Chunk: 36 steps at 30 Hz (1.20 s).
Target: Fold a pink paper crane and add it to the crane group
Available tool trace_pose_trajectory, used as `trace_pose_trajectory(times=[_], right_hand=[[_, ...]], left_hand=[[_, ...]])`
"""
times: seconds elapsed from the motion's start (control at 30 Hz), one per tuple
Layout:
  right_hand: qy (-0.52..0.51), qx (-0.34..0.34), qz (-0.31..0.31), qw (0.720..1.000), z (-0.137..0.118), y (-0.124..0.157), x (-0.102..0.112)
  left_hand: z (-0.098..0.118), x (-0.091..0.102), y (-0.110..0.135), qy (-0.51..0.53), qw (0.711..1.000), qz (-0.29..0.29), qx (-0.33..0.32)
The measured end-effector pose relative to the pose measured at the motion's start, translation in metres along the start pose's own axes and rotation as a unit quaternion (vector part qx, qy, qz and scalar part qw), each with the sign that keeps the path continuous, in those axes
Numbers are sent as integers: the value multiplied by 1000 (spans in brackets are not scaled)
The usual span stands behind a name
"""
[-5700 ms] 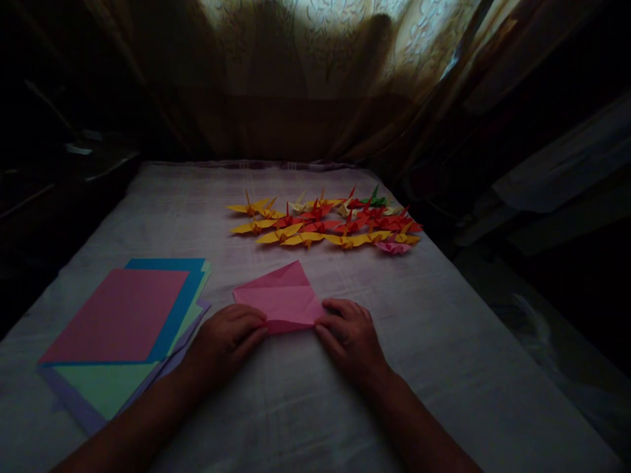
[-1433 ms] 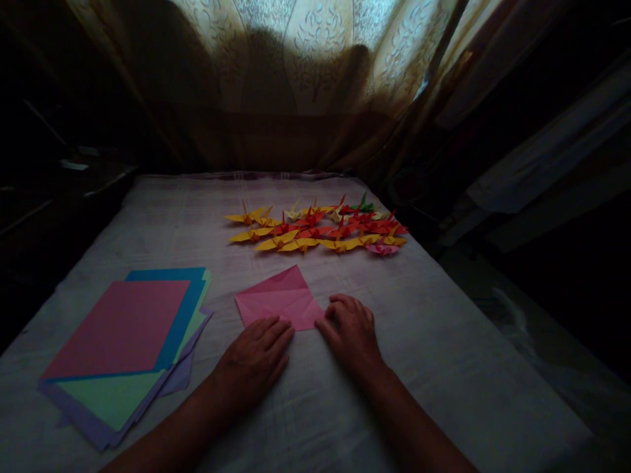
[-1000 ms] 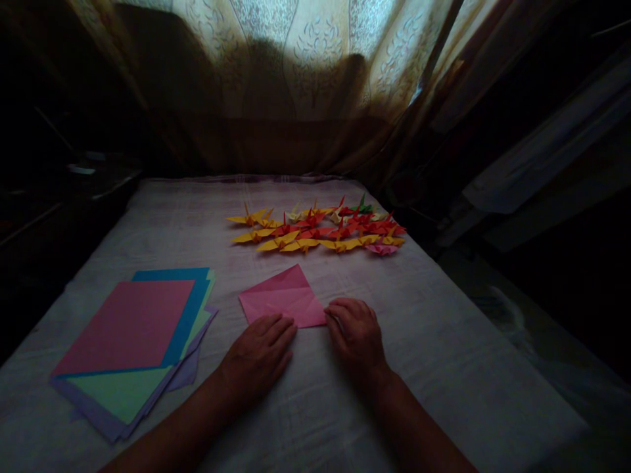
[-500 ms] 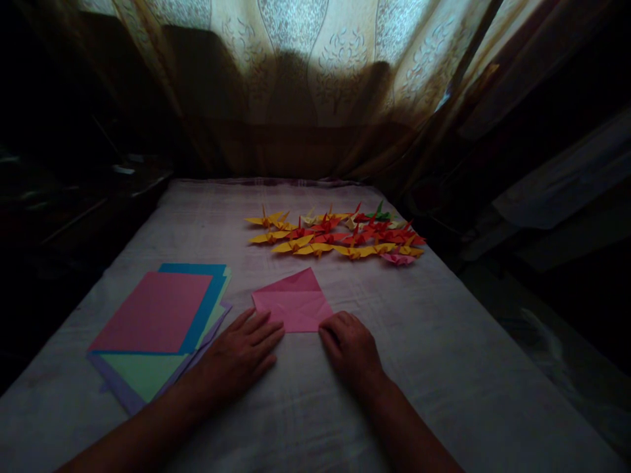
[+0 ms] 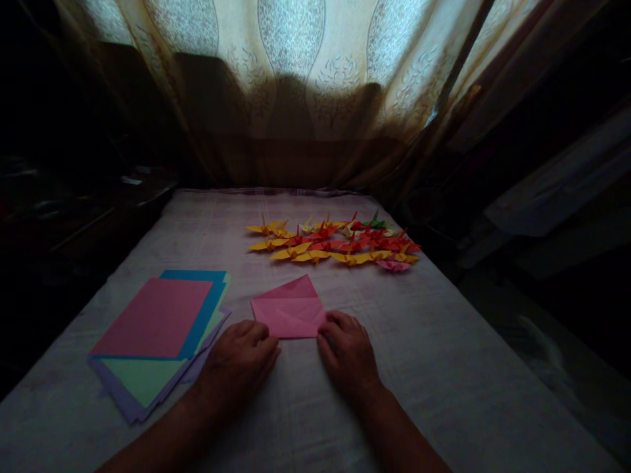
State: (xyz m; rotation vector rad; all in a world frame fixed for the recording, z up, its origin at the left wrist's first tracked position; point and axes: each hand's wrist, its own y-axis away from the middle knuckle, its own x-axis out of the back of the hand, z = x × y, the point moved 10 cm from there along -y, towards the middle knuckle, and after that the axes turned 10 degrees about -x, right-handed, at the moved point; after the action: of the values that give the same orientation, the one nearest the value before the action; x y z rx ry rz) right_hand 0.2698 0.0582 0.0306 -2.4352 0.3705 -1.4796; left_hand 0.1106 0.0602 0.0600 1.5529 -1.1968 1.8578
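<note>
A pink folded paper (image 5: 290,313) lies flat on the cloth-covered table (image 5: 444,368), its point facing away from me. My right hand (image 5: 346,349) rests at the paper's near right corner, with bent fingertips pressing that corner down. To the left of the paper's near edge, my left hand (image 5: 240,360) lies palm down on the cloth. Its fingers are loosely bent and hold nothing. The light is dim, so whether its fingertips touch the paper cannot be made out.
A stack of coloured paper sheets (image 5: 158,328), pink on top, lies at the left. Several folded paper cranes (image 5: 335,242) in yellow, red, green and pink sit in rows farther back. A patterned curtain (image 5: 296,79) hangs behind the table. Dark furniture flanks both sides.
My left hand has drawn back from the paper's near edge and its fingers have gone from spread flat to loosely bent. The right hand stays at the right corner. The view has tilted up.
</note>
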Motion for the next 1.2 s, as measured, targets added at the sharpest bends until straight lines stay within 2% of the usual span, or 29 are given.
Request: trace_pose_trajectory(times=[0.13,0.27,0.37,0.47,0.57,0.67,0.77,0.83,0.9,1.0,1.1,1.2], right_hand=[[-4,-6,14,1000,4,1,-1],[-68,9,20,997,3,1,3],[-149,34,2,988,-6,4,7],[-222,75,-43,971,-22,11,6],[-247,103,-65,961,-33,17,4],[-188,110,-31,976,-27,15,7],[-45,74,27,996,1,2,13],[32,41,33,998,23,-10,16],[61,50,33,996,33,-18,20],[68,105,6,992,28,-20,22],[47,174,-65,982,10,-12,15],[-5,193,-141,971,4,-8,8]], left_hand=[[20,-24,-14,30,999,-39,7],[14,-38,-17,16,998,-64,12],[3,-36,-18,10,999,-53,2],[-5,-31,-24,7,999,-36,-10],[-12,-33,-30,24,999,-37,7],[-14,-39,-34,28,999,-31,33],[-9,-41,-33,21,999,4,26],[-7,-43,-31,25,999,14,16],[-8,-45,-28,34,999,3,12],[-13,-47,-26,58,998,-23,4],[-16,-45,-27,101,994,-36,-21],[-17,-44,-26,146,988,-47,-37]])
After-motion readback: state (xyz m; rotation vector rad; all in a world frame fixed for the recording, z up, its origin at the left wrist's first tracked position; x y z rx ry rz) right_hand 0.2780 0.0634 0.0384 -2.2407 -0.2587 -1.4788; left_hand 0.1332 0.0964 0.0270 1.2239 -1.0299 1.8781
